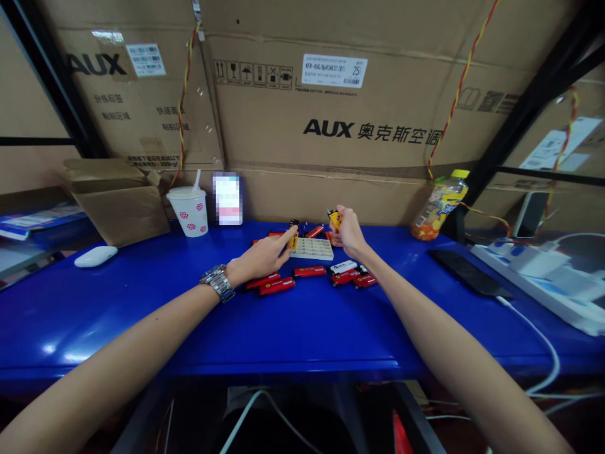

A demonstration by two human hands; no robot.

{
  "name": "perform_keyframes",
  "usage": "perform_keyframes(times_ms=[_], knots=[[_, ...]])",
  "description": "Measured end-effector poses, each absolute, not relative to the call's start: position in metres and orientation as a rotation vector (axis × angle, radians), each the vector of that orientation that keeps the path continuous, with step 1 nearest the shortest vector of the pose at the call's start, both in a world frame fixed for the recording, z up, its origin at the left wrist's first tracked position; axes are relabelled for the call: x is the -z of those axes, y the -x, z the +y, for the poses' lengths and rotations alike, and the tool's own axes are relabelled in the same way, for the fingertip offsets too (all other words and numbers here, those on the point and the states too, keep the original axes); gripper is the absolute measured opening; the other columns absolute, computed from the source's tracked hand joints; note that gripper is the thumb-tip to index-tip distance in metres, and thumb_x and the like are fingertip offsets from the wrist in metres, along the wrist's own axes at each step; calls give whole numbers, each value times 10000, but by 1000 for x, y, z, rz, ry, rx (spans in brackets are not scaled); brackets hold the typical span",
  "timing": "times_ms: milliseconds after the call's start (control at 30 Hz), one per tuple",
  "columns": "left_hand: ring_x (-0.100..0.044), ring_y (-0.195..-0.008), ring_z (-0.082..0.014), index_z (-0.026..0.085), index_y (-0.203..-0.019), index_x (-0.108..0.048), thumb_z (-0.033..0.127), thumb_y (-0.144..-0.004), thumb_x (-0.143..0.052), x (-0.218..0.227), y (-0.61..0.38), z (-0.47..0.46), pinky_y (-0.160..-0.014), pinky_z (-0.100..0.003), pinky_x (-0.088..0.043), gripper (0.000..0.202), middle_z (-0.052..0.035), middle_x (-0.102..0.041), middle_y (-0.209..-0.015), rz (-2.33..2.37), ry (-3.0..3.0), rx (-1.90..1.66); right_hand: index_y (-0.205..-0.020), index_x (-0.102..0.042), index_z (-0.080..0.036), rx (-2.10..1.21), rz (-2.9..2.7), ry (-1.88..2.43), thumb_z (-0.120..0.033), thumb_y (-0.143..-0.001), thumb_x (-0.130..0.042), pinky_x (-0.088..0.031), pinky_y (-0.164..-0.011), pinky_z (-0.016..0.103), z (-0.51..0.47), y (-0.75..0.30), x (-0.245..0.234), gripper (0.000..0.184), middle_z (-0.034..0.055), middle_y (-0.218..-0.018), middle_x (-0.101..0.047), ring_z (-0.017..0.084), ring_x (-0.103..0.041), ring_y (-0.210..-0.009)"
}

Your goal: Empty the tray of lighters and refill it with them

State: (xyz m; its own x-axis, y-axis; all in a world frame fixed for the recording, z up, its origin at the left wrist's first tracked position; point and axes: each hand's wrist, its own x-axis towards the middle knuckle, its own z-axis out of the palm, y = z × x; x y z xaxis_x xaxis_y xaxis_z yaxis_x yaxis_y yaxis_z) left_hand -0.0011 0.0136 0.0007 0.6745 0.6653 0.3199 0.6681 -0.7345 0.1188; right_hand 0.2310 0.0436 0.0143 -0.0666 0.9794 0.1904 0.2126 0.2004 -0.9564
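Pinching a yellow-and-black plastic lighter (pixel 334 219) upright between thumb and curled fingertips, the right hand (pixel 348 232) hovers just beyond the corner of a cream plastic compartment tray (pixel 311 250) (lighters by their shape, though the head view is too small to be sure). The left hand (pixel 261 257) reaches in with its index finger stretched straight and the other fingers loosely curled, its tip at a small yellow lighter (pixel 293 241) by the tray's left end; whether it presses there, I cannot tell. Both hands work by the fingertips, a close, steady way to control such small pieces. Glossy red lighters (pixel 276 285) lie in loose groups on the blue tabletop (pixel 142 328) before the tray, and a steel link wristwatch (pixel 217 282) circles the left wrist
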Motion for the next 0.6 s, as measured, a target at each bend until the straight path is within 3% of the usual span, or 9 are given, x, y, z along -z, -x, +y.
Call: perform_keyframes(times_ms=[167, 333, 467, 600], knots=[[-591, -692, -171, 79, -1479, -218, 196, -921, -352, -3, 0, 10, -712, -299, -443, 585, -80, -658, -807, -1151, 2893, 594, -698, -423, -232, -1017, -1486, 1111, -645, -875, -383, -229, -350, 235, 34, -223, -13, 452, -88, -396, -254, 83, -207, -335], [-583, -692, -164, 82, -1457, -265, 153, -902, -336, -7, 0, 9, -674, -292, -421, 565, -105, -667, -884, -1152, 2848, 633, -738, -432, -215, -715, -1754, 984, -579, -826, -544, -350, -491, 244, 33, -219, -14, 391, -25, -586, -510, 109, -462, -524], [-551, -629, -157, 74, -1365, -362, 170, -899, -346, -11, 5, 15, -624, -289, -387, 476, -70, -647, -772, -1237, 2754, 779, -683, -535, -168, -539, -1912, 945, -532, -824, -571, -324, -545, 263, 29, -214, -15, 391, -12, -627, -475, 105, -404, -576], [-495, -545, -134, 111, -1084, -536, 184, -872, -390, -20, 16, 19, -560, -275, -335, 268, -33, -595, -653, -1341, 2731, 799, -735, -592, -149, -589, -1993, 941, -498, -824, -574, -312, -527, 257, 23, -206, -14, 360, -27, -587, -436, 102, -380, -554]])
